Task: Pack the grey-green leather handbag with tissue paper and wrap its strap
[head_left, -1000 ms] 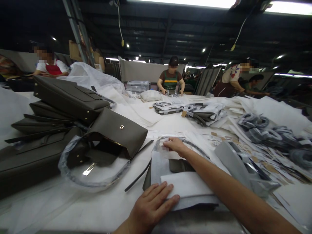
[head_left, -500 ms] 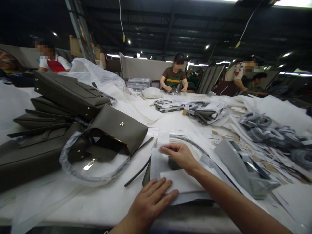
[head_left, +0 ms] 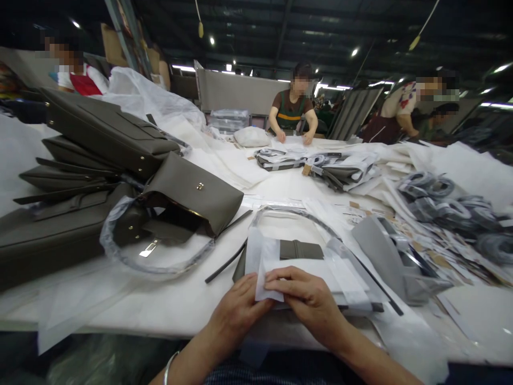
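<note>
A dark olive bag lies flat near the table's front edge, partly covered by white sheets. Its wrapped handle arches away behind it. My right hand pinches a strip of thin white paper at the bag's left part. Beside it, my left hand rests at the paper's lower left edge, fingers together; whether it grips the paper is hard to tell. An open olive bag with a gold clasp and a plastic-wrapped handle stands to the left.
More olive bags are piled at the left. A grey tape dispenser stands at the right, near wrapped coils and scattered tags. Two wrapped bags lie farther back. A person works across the white table; others are at the sides.
My right hand has come down toward me with the white paper, which now folds over the bag's front. My left hand has drawn left, off the white sheet. Across the table, the person's hands have shifted.
</note>
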Action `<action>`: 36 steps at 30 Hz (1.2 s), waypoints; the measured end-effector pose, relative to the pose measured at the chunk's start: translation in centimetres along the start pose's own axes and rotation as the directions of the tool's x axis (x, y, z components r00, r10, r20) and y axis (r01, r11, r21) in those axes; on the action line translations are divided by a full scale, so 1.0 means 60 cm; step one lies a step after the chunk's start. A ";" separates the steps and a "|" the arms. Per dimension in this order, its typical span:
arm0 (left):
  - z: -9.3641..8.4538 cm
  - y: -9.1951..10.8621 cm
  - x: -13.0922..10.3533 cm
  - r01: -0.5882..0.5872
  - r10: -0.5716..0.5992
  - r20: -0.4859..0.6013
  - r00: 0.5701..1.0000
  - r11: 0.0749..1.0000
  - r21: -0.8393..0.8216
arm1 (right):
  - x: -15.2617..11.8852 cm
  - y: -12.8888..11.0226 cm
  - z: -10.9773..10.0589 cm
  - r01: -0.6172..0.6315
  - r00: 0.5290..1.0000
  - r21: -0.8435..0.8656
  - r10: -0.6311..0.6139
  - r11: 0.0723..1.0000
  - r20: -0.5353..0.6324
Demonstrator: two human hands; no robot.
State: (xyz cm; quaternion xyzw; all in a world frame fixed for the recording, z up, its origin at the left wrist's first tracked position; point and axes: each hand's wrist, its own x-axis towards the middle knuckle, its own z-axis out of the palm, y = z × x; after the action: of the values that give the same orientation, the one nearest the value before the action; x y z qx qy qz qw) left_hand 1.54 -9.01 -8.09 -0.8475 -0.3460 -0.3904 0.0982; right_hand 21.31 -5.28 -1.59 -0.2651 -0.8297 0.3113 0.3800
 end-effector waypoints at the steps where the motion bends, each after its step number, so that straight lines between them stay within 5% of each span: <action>1: 0.004 -0.001 -0.005 0.008 -0.008 -0.017 1.000 1.000 -0.009 | -0.004 0.001 0.001 0.025 1.000 -0.005 -0.025 1.000 0.003; 16: 0.000 0.007 -0.013 0.217 -0.222 -0.047 0.974 0.971 -0.102 | -0.039 -0.004 0.005 0.311 0.949 -0.119 -0.303 0.943 0.084; 22: -0.011 0.012 -0.011 0.039 -0.040 0.032 0.999 0.999 0.030 | -0.007 -0.029 -0.025 0.186 0.975 -0.133 -0.167 0.973 0.144; 27: -0.020 0.011 -0.001 -0.012 0.007 0.070 0.998 0.998 0.069 | 0.066 0.030 -0.062 0.024 0.998 -0.555 0.015 0.831 0.065; 31: -0.017 0.008 0.001 -0.007 0.005 0.016 1.000 0.995 0.103 | 0.106 0.082 -0.063 -0.047 0.904 -0.700 0.327 0.713 0.273; 36: -0.011 0.007 0.001 -0.028 0.030 -0.011 1.000 0.991 0.129 | 0.125 0.100 -0.044 -0.008 0.840 -0.655 0.360 0.756 0.405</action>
State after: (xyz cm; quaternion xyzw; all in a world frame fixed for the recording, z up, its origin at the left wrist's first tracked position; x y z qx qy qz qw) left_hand 1.44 -9.59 -7.57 -0.8419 -0.3576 -0.3711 0.1603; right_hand 20.36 4.59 -1.05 -0.3684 -0.9230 0.1114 0.0026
